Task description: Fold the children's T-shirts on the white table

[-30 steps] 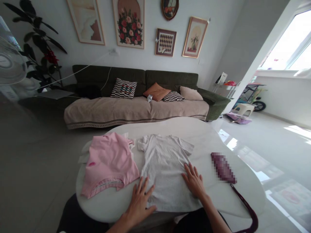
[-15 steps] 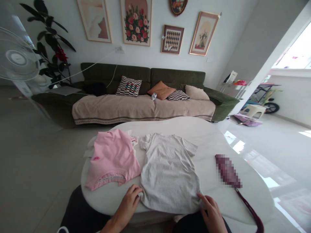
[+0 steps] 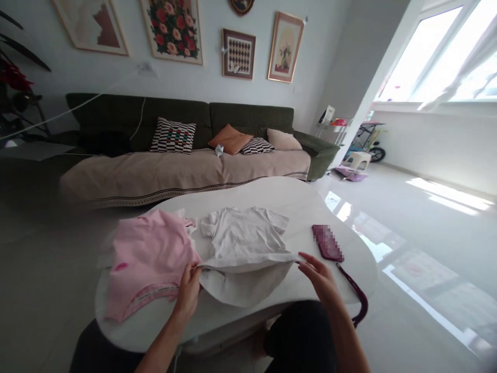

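A pale grey T-shirt point(image 3: 243, 235) lies on the white round table point(image 3: 303, 207), its collar away from me. My left hand point(image 3: 189, 287) pinches the shirt's bottom left corner, and my right hand point(image 3: 320, 277) pinches the bottom right corner. Both hold the hem lifted off the table and carried up over the shirt's middle, so the lower half arches. A pink T-shirt point(image 3: 149, 256) lies flat just left of my left hand.
A dark red pouch point(image 3: 328, 242) with a strap point(image 3: 355, 292) lies on the table to the right. A dark green sofa point(image 3: 186, 150) with several cushions stands behind the table. Glossy white floor stretches to the right, toward a bright window.
Both hands slid from flat on the grey shirt down to its hem, pinched its corners and lifted the hem toward the collar. The view swung right.
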Available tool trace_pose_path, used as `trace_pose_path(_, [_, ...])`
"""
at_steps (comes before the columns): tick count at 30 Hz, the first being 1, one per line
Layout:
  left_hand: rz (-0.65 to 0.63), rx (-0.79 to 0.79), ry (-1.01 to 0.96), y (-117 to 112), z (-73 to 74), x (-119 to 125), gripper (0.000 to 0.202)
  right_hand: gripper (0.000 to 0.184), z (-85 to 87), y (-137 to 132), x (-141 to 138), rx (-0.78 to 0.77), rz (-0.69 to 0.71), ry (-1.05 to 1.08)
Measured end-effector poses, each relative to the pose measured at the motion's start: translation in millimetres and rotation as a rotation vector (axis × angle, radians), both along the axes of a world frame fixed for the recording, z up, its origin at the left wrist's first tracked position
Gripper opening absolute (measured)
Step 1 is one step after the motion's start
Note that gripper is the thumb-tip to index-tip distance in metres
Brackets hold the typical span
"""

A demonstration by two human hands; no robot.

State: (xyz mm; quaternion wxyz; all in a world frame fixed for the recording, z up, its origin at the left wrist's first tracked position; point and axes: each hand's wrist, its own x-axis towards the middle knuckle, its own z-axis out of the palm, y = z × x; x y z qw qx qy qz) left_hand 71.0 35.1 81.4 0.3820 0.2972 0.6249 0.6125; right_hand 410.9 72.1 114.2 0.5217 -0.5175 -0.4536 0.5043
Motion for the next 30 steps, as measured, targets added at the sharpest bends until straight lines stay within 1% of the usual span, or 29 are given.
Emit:
trace_pose_path(2, [-0.057,-0.003,-0.183,6,9.5,1,0.039,0.047,8.1,3,-3,0.011,0.022,-0.06])
trace_pose_path(3, [-0.085,-0.003,-0.247,8,13.7,0,0.041,0.046,10.0,4,-4,0.019,0.015,-0.084])
trace_pose_path(4, [-0.104,-0.005,-0.272,9,17.0,-1,0.043,0.044,11.1,5,-5,0.027,0.0,-0.104])
trace_pose_path(7, [-0.128,-0.015,-0.194,9,20.5,-6,0.047,0.042,13.3,6,-5,0.022,-0.046,-0.159])
trace_pose_path(10, [-0.135,-0.028,-0.064,5,17.0,-14,0.042,0.043,17.8,7,-1,0.017,-0.028,-0.176])
trace_pose_path(12, [-0.131,-0.04,0.029,2,14.1,-19,0.037,0.041,20.3,8,1,0.026,-0.012,-0.15])
trace_pose_path(15, [-0.11,-0.083,0.171,-4,11.7,-26,0.035,0.039,19.7,15,3,0.009,-0.029,-0.083])
trace_pose_path(18, [-0.111,-0.109,0.245,-7,11.8,-30,0.033,0.037,17.4,21,3,-0.037,-0.031,-0.044])
trace_pose_path(21, [-0.115,-0.086,0.267,-9,12.6,-31,0.033,0.034,19.3,24,5,-0.081,-0.006,-0.013])
trace_pose_path(23, [-0.103,-0.072,0.248,-9,12.2,-30,0.033,0.031,22.4,24,5,-0.117,0.007,-0.005])
trace_pose_path(26, [-0.115,-0.071,0.181,-9,9.8,-28,0.035,0.026,25.3,24,6,-0.173,0.014,-0.011])
trace_pose_path(30, [-0.176,-0.078,0.06,-9,6.1,-27,0.036,0.022,22.7,27,4,-0.223,0.011,0.0])
